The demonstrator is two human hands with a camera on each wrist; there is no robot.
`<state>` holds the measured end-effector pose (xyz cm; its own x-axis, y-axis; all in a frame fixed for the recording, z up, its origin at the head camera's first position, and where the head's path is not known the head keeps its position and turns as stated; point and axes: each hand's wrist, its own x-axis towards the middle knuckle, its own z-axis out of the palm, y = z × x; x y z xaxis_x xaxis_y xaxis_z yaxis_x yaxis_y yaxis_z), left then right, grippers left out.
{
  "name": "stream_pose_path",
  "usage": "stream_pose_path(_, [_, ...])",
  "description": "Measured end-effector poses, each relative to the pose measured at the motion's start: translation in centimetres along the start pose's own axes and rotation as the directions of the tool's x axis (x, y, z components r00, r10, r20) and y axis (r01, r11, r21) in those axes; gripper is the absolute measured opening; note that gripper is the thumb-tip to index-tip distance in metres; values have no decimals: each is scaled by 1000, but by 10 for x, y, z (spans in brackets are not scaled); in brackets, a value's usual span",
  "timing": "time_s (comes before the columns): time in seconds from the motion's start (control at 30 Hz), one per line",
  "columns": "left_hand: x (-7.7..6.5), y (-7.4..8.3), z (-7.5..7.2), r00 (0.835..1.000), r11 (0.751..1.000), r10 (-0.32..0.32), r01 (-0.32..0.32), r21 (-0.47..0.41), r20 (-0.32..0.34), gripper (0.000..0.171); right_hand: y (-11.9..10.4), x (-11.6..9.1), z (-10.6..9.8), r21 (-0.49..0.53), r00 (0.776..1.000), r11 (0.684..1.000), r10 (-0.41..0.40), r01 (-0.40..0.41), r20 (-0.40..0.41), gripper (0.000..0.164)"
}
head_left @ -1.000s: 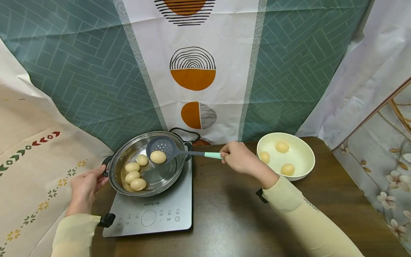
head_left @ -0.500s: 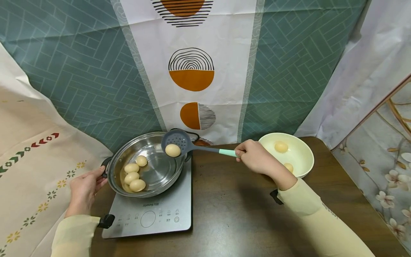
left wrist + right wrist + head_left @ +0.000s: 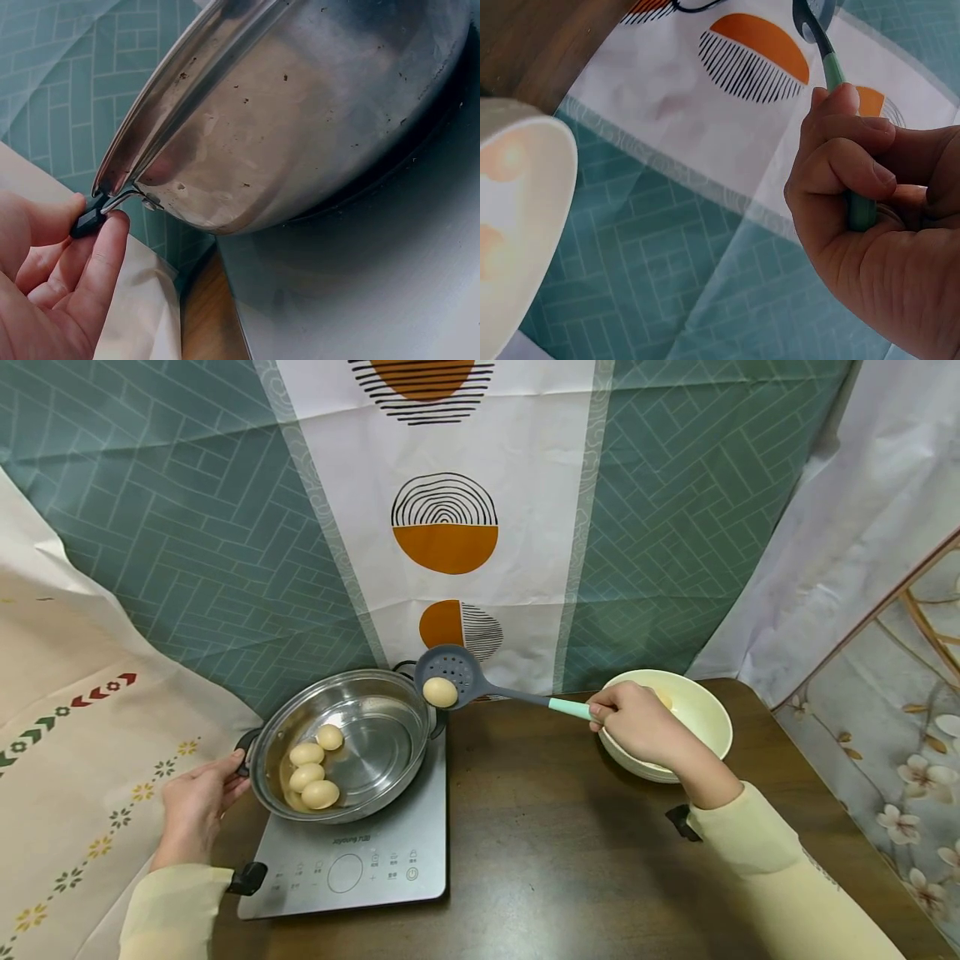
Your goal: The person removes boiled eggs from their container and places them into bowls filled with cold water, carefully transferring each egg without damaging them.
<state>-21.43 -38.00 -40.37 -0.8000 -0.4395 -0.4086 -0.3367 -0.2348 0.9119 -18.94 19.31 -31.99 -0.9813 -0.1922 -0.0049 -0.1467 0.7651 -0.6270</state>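
Observation:
My left hand (image 3: 197, 806) pinches the black side handle (image 3: 88, 220) of a steel pan (image 3: 375, 806) between thumb and fingers. Several peeled eggs (image 3: 306, 775) lie clustered at the left of the pan. My right hand (image 3: 637, 720) grips the mint-green handle (image 3: 570, 707) of a grey slotted skimmer. Its perforated head (image 3: 450, 662) carries one egg (image 3: 439, 692) above the pan's right rim. Right beside that hand stands a pale cream bowl (image 3: 716, 727), partly hidden by the hand and wrist. In the right wrist view, blurred eggs (image 3: 502, 159) show inside the bowl.
Under the pan is a silver induction cooker (image 3: 397, 868) on the brown wooden table (image 3: 517, 860). A patterned cloth (image 3: 652, 527) hangs behind. The cooker's black cord (image 3: 405, 667) runs behind the pan.
My right hand has moved right, and the skimmer with its egg has risen and shifted right from over the pan's middle. My left hand stays at the pan handle.

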Motion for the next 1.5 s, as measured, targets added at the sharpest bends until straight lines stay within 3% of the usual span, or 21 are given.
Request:
stream_pose_path(0.4, [0,-2,-1,1000,1000,23,-23,-11,0,7,23,-19,-25,3,997,997,76,-76,-10,25])
stream_pose_path(0.8, [-4,-1,0,1000,1000,6,-6,20,-15,9,55,-42,-52,-38,988,987,156,-157,-17,32])
stream_pose_path(1.27, [-2,0,1,999,999,-19,20,35,-33,9,93,-63,-62,-92,977,979,171,-183,-123,38])
stream_pose_path(1.5, [0,0,0,1000,999,-2,3,33,-30,7,111,-69,-63,-128,974,972,179,-196,-137,38])
